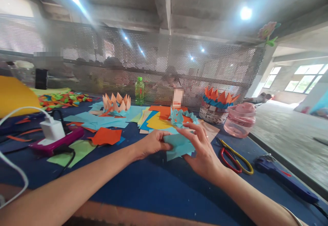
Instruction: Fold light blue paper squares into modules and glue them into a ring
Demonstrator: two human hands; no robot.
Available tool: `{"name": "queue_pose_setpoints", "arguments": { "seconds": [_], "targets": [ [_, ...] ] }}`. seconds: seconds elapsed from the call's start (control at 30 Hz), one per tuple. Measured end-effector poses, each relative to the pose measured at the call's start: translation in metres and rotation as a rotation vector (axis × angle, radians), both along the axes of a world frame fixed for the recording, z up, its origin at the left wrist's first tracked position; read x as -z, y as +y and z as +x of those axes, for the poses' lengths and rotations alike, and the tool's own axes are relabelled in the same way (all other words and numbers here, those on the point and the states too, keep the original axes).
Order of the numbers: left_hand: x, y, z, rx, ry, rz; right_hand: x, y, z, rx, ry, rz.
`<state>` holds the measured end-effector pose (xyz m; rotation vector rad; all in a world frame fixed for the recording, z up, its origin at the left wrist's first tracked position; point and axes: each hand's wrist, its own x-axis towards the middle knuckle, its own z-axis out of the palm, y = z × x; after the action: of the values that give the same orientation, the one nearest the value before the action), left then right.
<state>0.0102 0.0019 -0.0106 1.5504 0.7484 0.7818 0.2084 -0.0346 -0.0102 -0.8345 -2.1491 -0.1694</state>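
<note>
A sheet of light blue paper (179, 145) is held a little above the blue table, apparently with a fold or bend in it. My left hand (153, 144) pinches its left edge between thumb and fingers. On the right side, my right hand (205, 150) has fingers over the paper and the thumb partly hidden at its lower edge. Just beyond the hands sits a light blue ring of folded paper points (178, 117), partly covered by my right fingers. Loose sheets, among them a yellow sheet (160, 120), lie behind it.
Scissors (235, 157) and a blue corded tool (287, 178) lie at right. Behind stand a pink jar (240, 121), an orange-and-blue paper crown (220, 97), a green bottle (139, 92) and a peach paper crown (116, 104). A purple power strip (57, 144) with cables lies left.
</note>
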Motion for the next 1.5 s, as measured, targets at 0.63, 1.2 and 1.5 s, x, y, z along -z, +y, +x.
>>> {"name": "queue_pose_setpoints", "arguments": {
  "seconds": [0.63,1.2,1.5],
  "targets": [
    [-0.006,-0.009,0.008,-0.133,-0.211,-0.100,0.005,0.006,-0.001,0.163,0.097,-0.011],
    [-0.003,-0.011,0.011,-0.140,-0.059,0.026,0.008,0.007,-0.006,0.252,0.192,-0.303],
    [-0.001,-0.010,0.015,-0.169,-0.141,0.002,0.005,0.003,-0.010,0.260,0.206,-0.317]
  ]
}}
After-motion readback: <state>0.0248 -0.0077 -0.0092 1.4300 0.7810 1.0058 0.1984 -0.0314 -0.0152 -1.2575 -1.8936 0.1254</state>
